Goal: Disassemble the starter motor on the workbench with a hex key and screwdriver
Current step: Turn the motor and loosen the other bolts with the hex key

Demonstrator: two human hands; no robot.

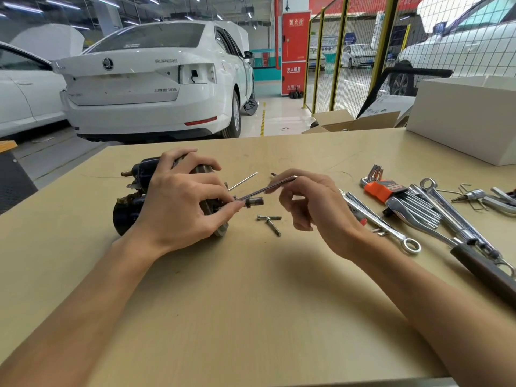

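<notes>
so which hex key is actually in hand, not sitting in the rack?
The long hex key slanting between both hands: right hand pinches its upper end, left hand steadies its tip at the starter motor. The others sit in the orange holder.

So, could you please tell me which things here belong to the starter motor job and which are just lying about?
In use:
starter motor, held by left hand
hex key, in right hand
removed bolts

Lying about:
hex key set
combination wrenches
ratchet
white box
</notes>
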